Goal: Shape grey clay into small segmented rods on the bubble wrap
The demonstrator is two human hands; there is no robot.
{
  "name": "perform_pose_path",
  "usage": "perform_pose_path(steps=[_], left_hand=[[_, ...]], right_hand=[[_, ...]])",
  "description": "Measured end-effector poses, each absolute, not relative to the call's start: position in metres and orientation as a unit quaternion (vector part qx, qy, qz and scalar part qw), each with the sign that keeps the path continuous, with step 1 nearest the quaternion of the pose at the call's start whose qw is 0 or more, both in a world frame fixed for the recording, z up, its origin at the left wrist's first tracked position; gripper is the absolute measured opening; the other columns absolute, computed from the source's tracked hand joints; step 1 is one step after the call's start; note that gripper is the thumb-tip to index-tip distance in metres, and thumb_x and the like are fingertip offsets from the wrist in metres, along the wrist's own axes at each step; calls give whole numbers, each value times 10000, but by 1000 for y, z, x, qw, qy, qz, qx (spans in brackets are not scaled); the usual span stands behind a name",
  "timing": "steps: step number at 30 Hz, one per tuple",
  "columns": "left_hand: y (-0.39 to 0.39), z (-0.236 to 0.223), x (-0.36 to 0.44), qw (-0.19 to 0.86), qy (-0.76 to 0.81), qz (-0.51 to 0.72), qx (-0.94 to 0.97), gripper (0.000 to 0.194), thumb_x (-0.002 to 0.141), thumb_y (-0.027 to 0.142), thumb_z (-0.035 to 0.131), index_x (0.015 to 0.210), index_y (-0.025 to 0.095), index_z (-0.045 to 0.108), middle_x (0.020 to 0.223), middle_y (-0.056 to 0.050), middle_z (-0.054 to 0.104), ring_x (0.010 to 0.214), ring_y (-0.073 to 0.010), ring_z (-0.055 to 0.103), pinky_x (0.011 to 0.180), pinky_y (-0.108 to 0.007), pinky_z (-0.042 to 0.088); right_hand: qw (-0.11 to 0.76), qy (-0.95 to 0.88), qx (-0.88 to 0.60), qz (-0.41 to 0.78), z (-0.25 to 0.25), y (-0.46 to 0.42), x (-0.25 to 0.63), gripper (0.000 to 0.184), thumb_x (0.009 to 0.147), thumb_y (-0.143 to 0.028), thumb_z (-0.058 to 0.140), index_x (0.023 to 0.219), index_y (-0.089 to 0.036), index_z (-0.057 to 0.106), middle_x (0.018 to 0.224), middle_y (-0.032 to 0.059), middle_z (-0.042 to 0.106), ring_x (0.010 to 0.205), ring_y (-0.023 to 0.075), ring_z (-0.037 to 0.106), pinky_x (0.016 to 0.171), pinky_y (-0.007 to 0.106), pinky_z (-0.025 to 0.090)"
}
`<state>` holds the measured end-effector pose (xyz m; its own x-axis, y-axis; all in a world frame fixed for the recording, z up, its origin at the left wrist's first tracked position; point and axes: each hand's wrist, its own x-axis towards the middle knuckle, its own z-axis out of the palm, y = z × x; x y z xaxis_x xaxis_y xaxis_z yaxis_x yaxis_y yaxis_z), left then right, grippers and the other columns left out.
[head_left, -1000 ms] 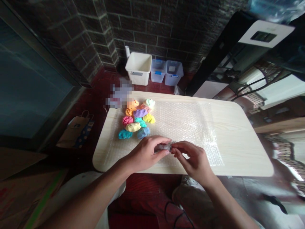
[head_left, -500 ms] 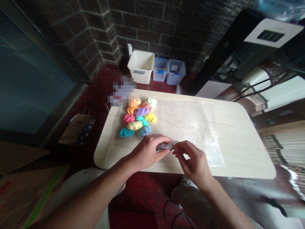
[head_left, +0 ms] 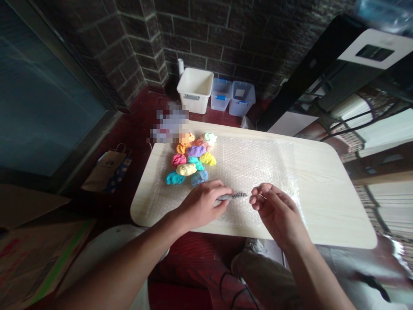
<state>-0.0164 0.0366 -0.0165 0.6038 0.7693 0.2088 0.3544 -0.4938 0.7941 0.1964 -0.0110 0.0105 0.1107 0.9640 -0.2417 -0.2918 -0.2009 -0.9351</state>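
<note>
My left hand (head_left: 203,202) is closed around a small grey modelling-clay figure (head_left: 223,197), most of which it hides. From the figure a narrow dark tail with a beaded, banded look (head_left: 239,195) sticks out to the right. My right hand (head_left: 277,211) is a short way right of the tail's tip, apart from it, fingers bent together. A thin pale stick (head_left: 263,196), perhaps a toothpick, shows between those fingers. Both hands are above a sheet of bubble wrap (head_left: 251,159). Beyond my left hand lies a blue-grey clay lump (head_left: 199,177).
Several coloured clay lumps, among them a purple one (head_left: 196,151) and a teal one (head_left: 175,178), lie on the wrap. Under it is a pale wooden table (head_left: 332,193). A white bin (head_left: 195,92) and clear boxes (head_left: 242,97) stand on the floor behind. A paper bag (head_left: 103,170) is at left.
My right hand has drawn away to the right from the grey clay figure, uncovering its banded tail. My left hand keeps its hold. The view has shifted slightly.
</note>
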Motion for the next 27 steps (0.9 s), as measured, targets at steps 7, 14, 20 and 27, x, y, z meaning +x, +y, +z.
perform_pose_path(steps=[7,14,20,27], left_hand=[[36,-15,-15,399,334,322,791,266,914,83,632,1150,164,726,1044,-75,734,987,-200,699,890,-327,551],[35,-14,-14,398,312,338,794,262,901,62,648,1131,159,727,1041,-70,745,987,-196,704,884,-317,558],[34,-14,-12,378,313,317,812,244,892,61,653,1105,156,725,1019,-74,740,951,-208,705,856,-325,568],[36,-16,-14,377,341,295,809,275,854,25,661,1080,161,737,1011,-74,749,944,-219,713,844,-339,571]], right_hand=[[480,-471,-567,476,-1,-20,189,115,838,-339,862,883,-234,848,903,82,827,777,216,753,714,343,644],[463,-505,-584,435,-10,-28,181,124,861,-312,831,948,-227,850,853,74,848,737,235,801,698,346,666],[450,-555,-600,359,-16,-30,183,61,891,-254,794,948,-242,814,913,61,832,819,233,783,772,353,618],[475,-492,-514,518,10,-35,178,66,937,-270,767,997,-245,778,855,28,729,748,160,650,699,284,533]])
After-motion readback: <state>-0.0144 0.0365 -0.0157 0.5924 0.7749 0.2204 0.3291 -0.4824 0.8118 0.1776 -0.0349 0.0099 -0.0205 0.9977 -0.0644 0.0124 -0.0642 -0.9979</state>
